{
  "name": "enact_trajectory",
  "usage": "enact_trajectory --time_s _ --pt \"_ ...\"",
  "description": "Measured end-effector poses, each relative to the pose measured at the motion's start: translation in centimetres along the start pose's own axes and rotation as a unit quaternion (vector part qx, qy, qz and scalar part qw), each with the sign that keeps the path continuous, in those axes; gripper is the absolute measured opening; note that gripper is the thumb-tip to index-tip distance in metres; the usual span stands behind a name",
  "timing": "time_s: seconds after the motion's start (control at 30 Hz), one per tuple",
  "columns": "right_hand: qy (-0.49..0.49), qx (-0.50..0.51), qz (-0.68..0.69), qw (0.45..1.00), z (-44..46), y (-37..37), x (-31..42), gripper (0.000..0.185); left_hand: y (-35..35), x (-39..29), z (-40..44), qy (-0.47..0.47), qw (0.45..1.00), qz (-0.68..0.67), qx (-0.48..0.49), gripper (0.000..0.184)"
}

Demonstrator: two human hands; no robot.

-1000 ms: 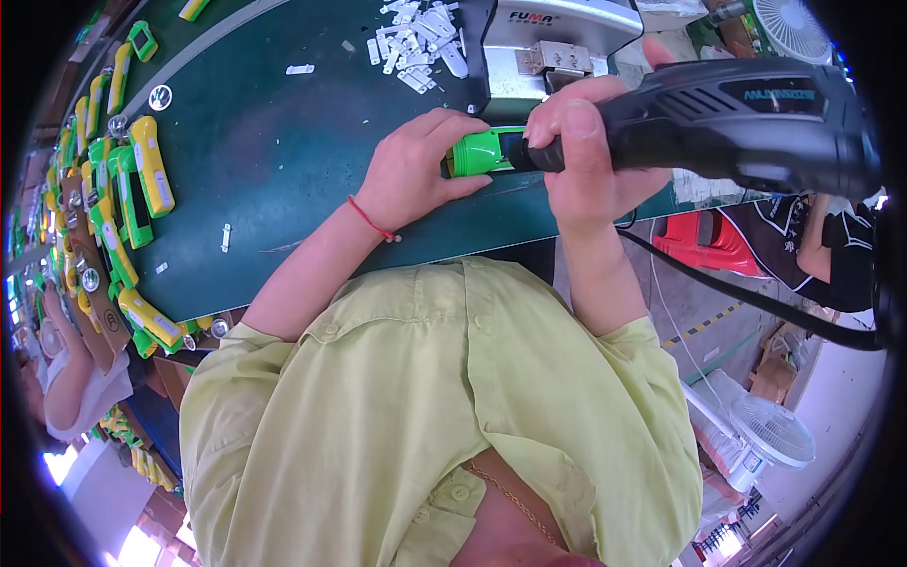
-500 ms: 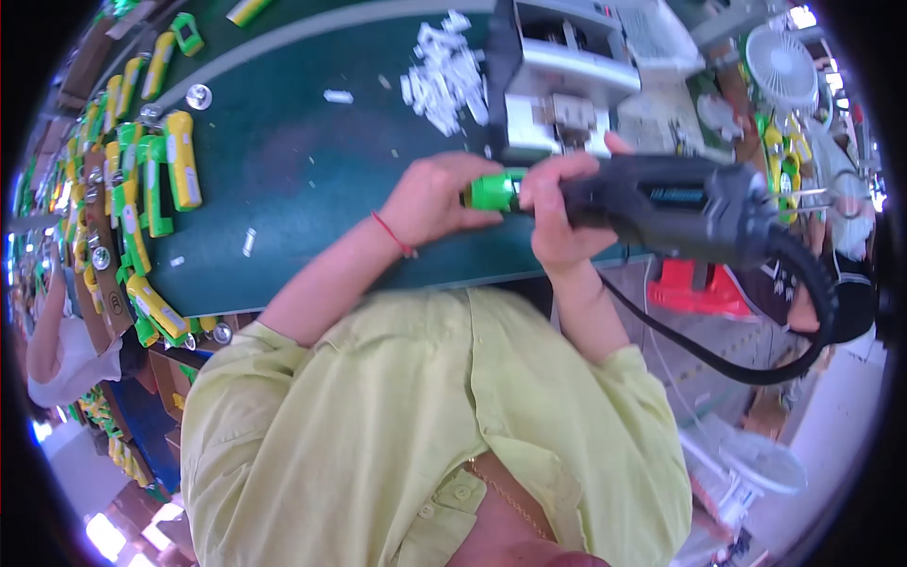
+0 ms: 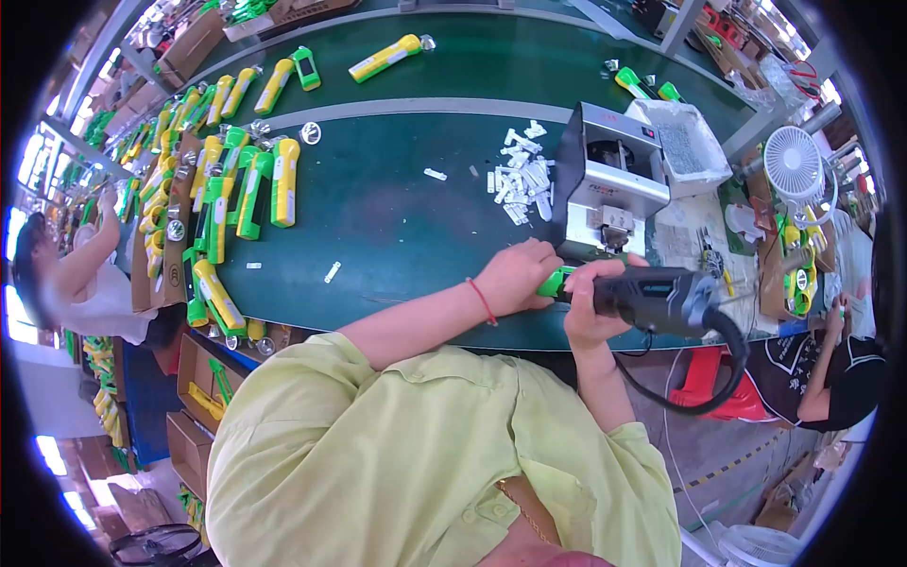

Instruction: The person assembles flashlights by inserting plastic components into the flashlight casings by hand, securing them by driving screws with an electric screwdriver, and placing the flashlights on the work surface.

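Though largely hidden, green casing (image 3: 555, 283) in the pinch of left fingers (image 3: 540, 253), right fingers (image 3: 582, 293) around black tool (image 3: 654, 291).

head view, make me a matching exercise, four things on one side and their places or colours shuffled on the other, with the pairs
1. power tool
2. pile of white pieces
3. bracelet
4. green piece

A. red
B. held in the left hand
C. gripped by the right hand
D. left of the machine in the picture

Pairs: 1-C, 2-D, 3-A, 4-B
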State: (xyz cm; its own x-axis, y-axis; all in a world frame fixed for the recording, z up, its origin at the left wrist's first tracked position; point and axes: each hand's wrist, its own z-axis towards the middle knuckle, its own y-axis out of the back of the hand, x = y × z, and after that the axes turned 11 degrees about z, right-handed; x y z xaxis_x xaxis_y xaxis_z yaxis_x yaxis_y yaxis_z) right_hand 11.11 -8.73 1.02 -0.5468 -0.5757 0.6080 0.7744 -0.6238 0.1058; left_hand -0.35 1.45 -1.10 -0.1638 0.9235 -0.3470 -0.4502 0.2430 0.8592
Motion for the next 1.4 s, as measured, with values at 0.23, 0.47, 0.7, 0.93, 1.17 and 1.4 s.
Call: enact_trajectory --time_s 0.23,0.47,0.7,0.93,1.17,1.4 --pt "-0.113 -0.129 0.144 0.975 -0.7 -1.7 1.6 0.035 0.1 -0.8 -0.4 0.015 0.993 0.058 0.097 0.040" --pt "-0.155 -0.127 0.259 0.945 4.2 2.6 5.4 0.073 14.5 8.3 -6.1 0.158 0.963 0.157 0.149 0.043" --pt "-0.222 -0.147 0.207 0.941 4.0 2.8 3.2 0.071 13.7 26.4 10.1 0.069 0.967 0.239 0.049 0.047" --pt "-0.219 -0.157 0.077 0.960 5.2 4.2 1.4 0.080 -0.9 31.8 27.3 0.118 0.949 0.275 0.094 0.063" --pt "-0.218 -0.169 0.174 0.945 6.3 4.7 0.9 0.085 10.4 37.6 15.7 0.431 0.832 0.345 0.062 0.050" --pt "-0.237 -0.157 0.142 0.948 5.6 4.9 2.0 0.079 12.4 38.9 11.4 0.436 0.845 0.302 0.065 0.041"
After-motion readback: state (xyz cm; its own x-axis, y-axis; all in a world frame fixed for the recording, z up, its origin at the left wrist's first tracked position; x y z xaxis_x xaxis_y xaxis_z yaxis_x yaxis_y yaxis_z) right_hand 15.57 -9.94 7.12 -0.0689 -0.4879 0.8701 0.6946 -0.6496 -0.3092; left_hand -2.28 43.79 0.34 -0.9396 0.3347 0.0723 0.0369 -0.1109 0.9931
